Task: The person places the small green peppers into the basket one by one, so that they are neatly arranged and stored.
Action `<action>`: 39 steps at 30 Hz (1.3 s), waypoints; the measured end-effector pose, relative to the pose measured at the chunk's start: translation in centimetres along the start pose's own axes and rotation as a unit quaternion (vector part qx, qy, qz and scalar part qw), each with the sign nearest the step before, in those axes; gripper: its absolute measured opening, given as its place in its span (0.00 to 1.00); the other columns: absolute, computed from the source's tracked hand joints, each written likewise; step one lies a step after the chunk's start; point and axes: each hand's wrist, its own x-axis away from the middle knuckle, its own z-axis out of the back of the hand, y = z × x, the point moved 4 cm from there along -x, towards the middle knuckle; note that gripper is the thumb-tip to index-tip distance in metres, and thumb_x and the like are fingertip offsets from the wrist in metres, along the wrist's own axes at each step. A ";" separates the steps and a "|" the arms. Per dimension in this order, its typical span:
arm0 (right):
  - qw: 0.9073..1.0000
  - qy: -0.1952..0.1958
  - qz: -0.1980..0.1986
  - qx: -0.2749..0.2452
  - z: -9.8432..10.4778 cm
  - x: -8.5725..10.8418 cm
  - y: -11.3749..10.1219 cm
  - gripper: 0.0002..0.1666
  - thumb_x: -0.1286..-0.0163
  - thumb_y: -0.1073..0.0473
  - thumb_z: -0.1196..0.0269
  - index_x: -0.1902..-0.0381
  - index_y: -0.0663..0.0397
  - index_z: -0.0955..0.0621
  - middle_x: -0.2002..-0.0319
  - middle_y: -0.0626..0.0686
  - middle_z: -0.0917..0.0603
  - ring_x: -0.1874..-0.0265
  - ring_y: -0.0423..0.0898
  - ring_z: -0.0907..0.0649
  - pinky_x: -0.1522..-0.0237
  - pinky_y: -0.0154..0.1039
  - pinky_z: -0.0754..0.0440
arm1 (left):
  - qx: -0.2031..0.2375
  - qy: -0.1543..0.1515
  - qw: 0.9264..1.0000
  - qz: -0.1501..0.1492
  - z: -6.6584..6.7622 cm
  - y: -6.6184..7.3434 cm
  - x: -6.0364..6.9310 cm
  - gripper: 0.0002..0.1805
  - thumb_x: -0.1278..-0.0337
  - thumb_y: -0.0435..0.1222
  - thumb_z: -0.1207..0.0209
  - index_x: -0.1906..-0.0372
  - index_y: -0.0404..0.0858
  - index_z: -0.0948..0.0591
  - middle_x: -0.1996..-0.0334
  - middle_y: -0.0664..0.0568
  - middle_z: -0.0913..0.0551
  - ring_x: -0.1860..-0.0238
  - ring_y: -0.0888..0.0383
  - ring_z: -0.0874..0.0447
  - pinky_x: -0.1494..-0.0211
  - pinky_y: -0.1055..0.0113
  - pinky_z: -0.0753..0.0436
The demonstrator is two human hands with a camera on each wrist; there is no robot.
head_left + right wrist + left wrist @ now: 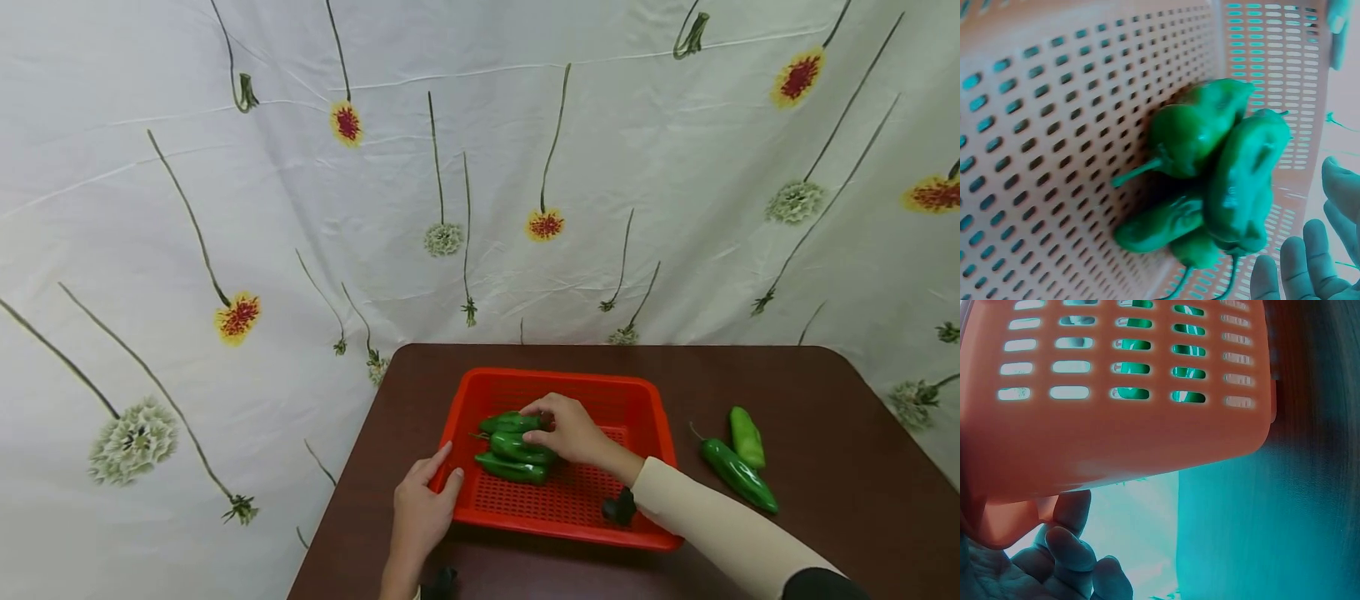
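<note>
A red perforated plastic basket (562, 532) stands on the table, with several green peppers (517, 447) heaped in its left half. At its left side my left hand (422, 508) grips the rim; the left wrist view shows the fingers (1069, 550) curled under the rim of the basket (1116, 447). Over the peppers reaches my right hand (572, 429), fingers spread and bent a little. In the right wrist view a gap separates those fingers (1317, 250) from the shiny peppers (1244, 181), and nothing is held between them.
On the dark brown table (817, 417), right of the basket, lie a darker green pepper (738, 475) and a lighter green pepper (746, 437), side by side. A white cloth (495, 283) with printed flowers hangs behind the table. Black devices sit at both wrists.
</note>
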 end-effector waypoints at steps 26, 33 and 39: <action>0.978 0.161 -0.087 -0.095 10.1 1.2 -1.4 0.24 0.36 0.50 0.29 0.42 0.45 0.17 0.47 0.52 0.16 0.49 0.51 0.18 0.51 0.47 0.19 | -0.002 0.002 1.000 0.003 -0.2 -0.2 -0.1 0.25 0.40 0.40 0.32 0.37 0.54 0.18 0.49 0.54 0.14 0.48 0.53 0.15 0.48 0.53 0.17; 0.970 0.197 -0.103 -0.095 12.0 2.9 0.2 0.24 0.34 0.49 0.30 0.42 0.48 0.18 0.47 0.54 0.16 0.53 0.50 0.17 0.54 0.37 0.19 | -0.004 -0.001 1.000 -0.001 -0.3 -0.2 0.0 0.24 0.40 0.40 0.32 0.37 0.53 0.18 0.50 0.53 0.14 0.49 0.54 0.14 0.51 0.56 0.16; 0.963 0.236 -0.111 -0.069 14.1 4.6 1.4 0.27 0.32 0.44 0.33 0.40 0.50 0.19 0.46 0.55 0.16 0.54 0.46 0.18 0.56 0.27 0.22 | -0.005 0.003 1.000 0.007 -0.2 -0.2 -0.2 0.24 0.40 0.41 0.32 0.37 0.54 0.18 0.50 0.54 0.14 0.50 0.55 0.14 0.54 0.60 0.16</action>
